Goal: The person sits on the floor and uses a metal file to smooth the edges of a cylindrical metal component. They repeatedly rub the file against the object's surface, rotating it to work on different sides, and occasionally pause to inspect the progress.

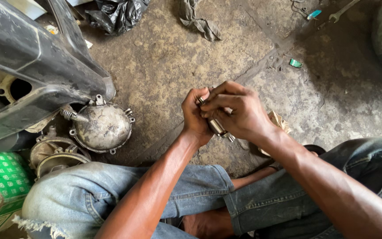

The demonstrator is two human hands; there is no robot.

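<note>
My left hand (pixel 194 116) and right hand (pixel 235 113) met above the stained concrete floor (pixel 169 66), both closed around a small silvery cylindrical metal part (pixel 218 127); my left fingers (pixel 198 95) curled over its upper end, and my right fingers (pixel 219 102) pinched across it, so that only the lower end showed beneath my palms. I sat with my knees in faded blue jeans (pixel 200 190). To my left lay a round, grimy metal engine cover (pixel 102 126), partly under a black plastic motorcycle body panel (pixel 32 57). A green patterned cardboard box (pixel 1 181) stood at the lower left, and a crumpled grey rag (pixel 200 20) lay farther off.
</note>
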